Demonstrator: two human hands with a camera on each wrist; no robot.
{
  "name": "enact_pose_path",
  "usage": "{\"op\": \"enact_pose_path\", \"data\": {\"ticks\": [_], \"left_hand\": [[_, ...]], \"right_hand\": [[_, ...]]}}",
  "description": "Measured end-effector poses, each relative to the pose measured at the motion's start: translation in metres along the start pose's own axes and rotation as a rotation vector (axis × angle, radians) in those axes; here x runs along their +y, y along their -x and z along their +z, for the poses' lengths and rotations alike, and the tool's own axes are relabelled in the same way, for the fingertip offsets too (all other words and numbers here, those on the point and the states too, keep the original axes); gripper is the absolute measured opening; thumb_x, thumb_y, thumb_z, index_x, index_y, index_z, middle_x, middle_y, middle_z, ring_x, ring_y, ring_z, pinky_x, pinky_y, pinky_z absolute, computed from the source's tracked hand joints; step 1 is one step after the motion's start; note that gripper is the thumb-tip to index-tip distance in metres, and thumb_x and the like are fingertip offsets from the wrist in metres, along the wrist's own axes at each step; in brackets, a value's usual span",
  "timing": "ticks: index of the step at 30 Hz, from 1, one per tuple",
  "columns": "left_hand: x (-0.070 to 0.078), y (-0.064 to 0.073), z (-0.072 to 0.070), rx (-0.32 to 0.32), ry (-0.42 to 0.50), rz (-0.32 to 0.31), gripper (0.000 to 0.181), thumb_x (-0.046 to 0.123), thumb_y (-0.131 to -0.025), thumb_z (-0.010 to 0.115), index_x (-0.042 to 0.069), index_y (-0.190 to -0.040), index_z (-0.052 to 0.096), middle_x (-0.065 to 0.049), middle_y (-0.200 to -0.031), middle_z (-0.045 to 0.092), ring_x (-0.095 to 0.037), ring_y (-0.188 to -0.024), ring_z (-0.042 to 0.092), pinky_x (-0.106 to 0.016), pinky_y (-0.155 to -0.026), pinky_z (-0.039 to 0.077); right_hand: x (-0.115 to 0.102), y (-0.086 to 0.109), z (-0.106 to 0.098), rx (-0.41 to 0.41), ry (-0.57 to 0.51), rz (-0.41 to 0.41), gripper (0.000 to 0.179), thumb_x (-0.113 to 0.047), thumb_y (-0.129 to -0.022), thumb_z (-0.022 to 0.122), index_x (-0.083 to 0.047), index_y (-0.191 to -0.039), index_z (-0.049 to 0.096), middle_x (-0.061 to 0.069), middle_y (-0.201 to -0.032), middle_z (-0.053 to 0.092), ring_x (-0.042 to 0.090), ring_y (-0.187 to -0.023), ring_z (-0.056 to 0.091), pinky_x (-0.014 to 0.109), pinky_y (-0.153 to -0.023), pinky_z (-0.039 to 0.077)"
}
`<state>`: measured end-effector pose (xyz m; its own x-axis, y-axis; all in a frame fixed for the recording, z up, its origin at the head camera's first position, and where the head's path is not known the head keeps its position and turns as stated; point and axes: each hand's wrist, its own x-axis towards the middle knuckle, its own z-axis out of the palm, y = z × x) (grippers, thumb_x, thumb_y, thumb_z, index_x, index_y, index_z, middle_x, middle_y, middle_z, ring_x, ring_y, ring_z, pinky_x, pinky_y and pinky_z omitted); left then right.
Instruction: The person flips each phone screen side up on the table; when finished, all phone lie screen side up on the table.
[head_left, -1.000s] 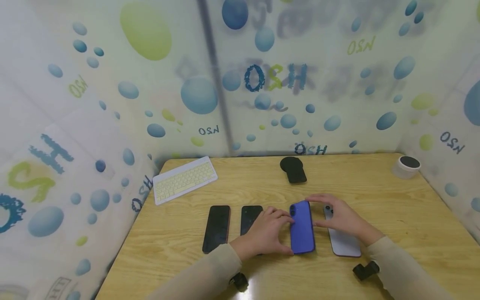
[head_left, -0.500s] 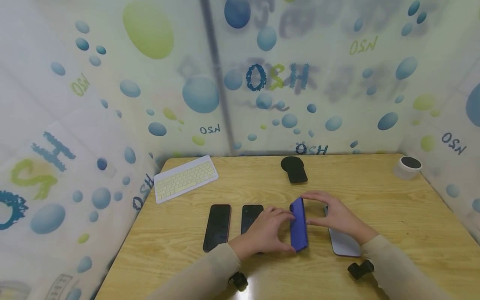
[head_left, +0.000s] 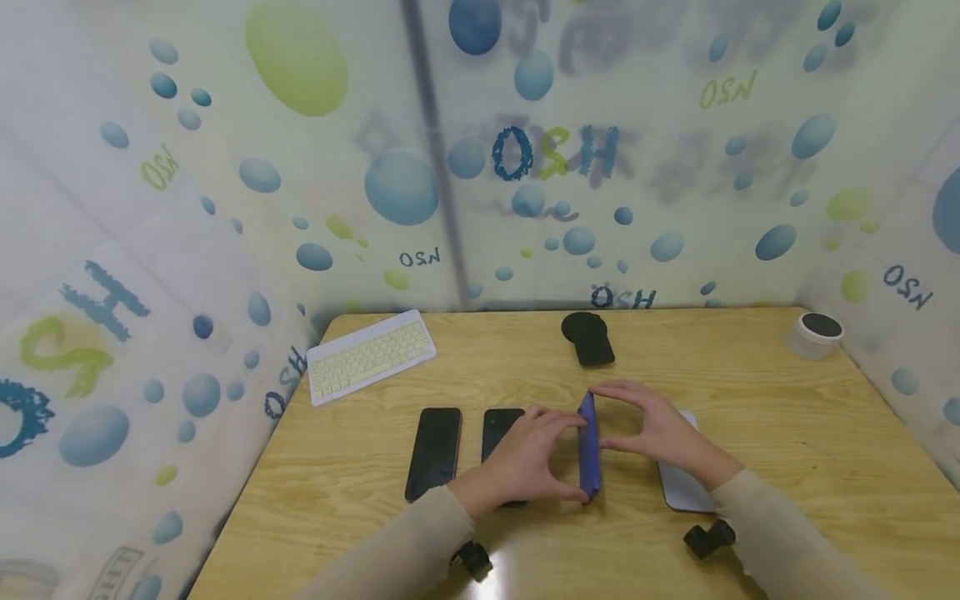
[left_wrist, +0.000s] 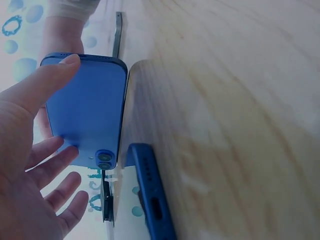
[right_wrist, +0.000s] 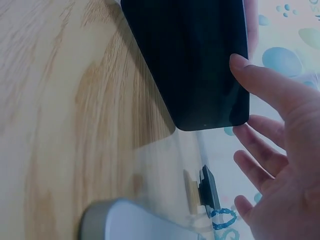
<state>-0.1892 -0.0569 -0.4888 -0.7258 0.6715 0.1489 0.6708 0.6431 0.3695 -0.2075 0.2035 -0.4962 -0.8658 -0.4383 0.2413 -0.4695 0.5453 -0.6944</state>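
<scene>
A blue-purple smartphone [head_left: 588,448] stands on its long edge between the two hands, nearly upright on the table. Its back with two camera lenses faces my left hand [head_left: 525,462], and the dark screen [right_wrist: 195,65] faces my right hand [head_left: 663,429]. The left thumb presses the near short end, with fingertips at the back near the cameras. At the far end the right fingers touch the corner, while the right thumb lies on the screen's upper edge. Below the left hand is a black phone [head_left: 501,429], partly covered. Under the right hand lies a silver phone [head_left: 684,490], also partly covered.
Another black phone [head_left: 433,454] lies farther left on the wooden table [head_left: 337,533]. At the back are a white keyboard [head_left: 371,358], a black flat object with a round end [head_left: 592,343], and a white tub with dark top [head_left: 813,335]. Patterned curtains enclose the table.
The blue-purple phone has been tipped from lying back up toward its long edge, its screen side turned to the right. The right hand has moved left with it; the left hand stays nearly in place.
</scene>
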Motion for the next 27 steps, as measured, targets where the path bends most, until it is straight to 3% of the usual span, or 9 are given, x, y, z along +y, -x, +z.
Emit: {"op": "enact_pose_path", "data": {"ticks": [7,27], "left_hand": [[-0.004,0.001,-0.003,0.027,0.011,0.015,0.100,0.064,-0.067,0.090,0.024,-0.150,0.051,0.009,-0.150,0.057,-0.013,-0.125,0.049,-0.033,-0.106,0.045],[-0.009,0.005,-0.011,0.050,0.047,0.068,0.096,0.063,-0.070,0.089,0.023,-0.150,0.053,0.007,-0.157,0.050,-0.015,-0.132,0.047,-0.037,-0.111,0.044]], "right_hand": [[-0.001,-0.005,0.004,0.018,0.016,-0.034,0.072,-0.030,-0.079,0.091,-0.011,-0.142,0.062,0.012,-0.144,0.060,0.041,-0.134,0.053,0.067,-0.105,0.044],[-0.009,-0.012,0.005,-0.006,0.055,-0.023,0.073,-0.035,-0.078,0.091,-0.012,-0.141,0.063,0.013,-0.143,0.060,0.043,-0.134,0.052,0.069,-0.106,0.041]]}}
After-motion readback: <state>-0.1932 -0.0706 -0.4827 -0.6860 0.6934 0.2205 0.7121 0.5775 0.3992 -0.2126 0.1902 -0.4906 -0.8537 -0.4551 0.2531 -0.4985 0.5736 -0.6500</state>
